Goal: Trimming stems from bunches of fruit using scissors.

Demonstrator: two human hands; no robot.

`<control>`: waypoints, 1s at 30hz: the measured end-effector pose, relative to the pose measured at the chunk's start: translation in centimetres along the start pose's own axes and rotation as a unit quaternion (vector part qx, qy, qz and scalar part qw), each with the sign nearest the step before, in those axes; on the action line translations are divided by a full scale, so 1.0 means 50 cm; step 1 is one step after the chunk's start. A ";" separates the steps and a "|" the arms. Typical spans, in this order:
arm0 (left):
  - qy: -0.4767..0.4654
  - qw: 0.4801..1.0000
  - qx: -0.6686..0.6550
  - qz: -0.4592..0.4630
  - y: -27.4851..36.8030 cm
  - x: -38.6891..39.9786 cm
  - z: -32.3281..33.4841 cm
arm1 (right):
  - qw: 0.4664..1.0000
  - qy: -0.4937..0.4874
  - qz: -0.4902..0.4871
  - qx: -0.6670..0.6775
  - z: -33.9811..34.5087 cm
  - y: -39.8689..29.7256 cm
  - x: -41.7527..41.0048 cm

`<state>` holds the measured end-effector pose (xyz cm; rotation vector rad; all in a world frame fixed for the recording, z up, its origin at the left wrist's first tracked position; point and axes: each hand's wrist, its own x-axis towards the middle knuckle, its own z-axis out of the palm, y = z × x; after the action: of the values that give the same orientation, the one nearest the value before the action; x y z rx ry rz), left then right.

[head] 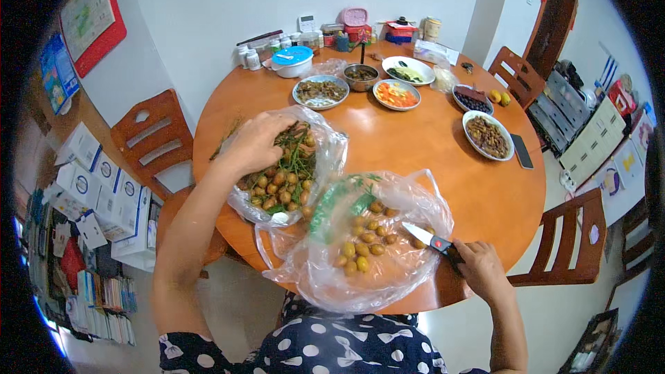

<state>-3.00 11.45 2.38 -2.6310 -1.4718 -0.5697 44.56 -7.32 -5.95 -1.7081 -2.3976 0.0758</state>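
Note:
My left hand reaches over a clear plastic bag of small brown-green fruits on leafy stems; its fingers are at the stems, and whether they grip any is hidden. Scissors with black handles are held in my right hand, their blades closed and pointing left over a second clear plastic bag. Loose yellow-green and brown fruits lie on or in that second bag, nearest me, with a green printed patch and a few leaf sprigs at its upper left.
Farther back on the round wooden table stand several dishes of food, including a plate of diced orange and yellow food. A bowl of brown food and a phone are at the right. Jars and boxes line the wall; wooden chairs surround the table.

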 end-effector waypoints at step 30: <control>0.083 0.989 -0.093 0.077 -0.022 0.023 0.048 | 0.856 0.222 0.018 0.467 0.223 -0.219 0.698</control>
<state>-2.73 13.55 0.43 -2.7223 -1.2100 -0.9243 21.30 22.66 -10.63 -1.1171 -1.5475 0.6519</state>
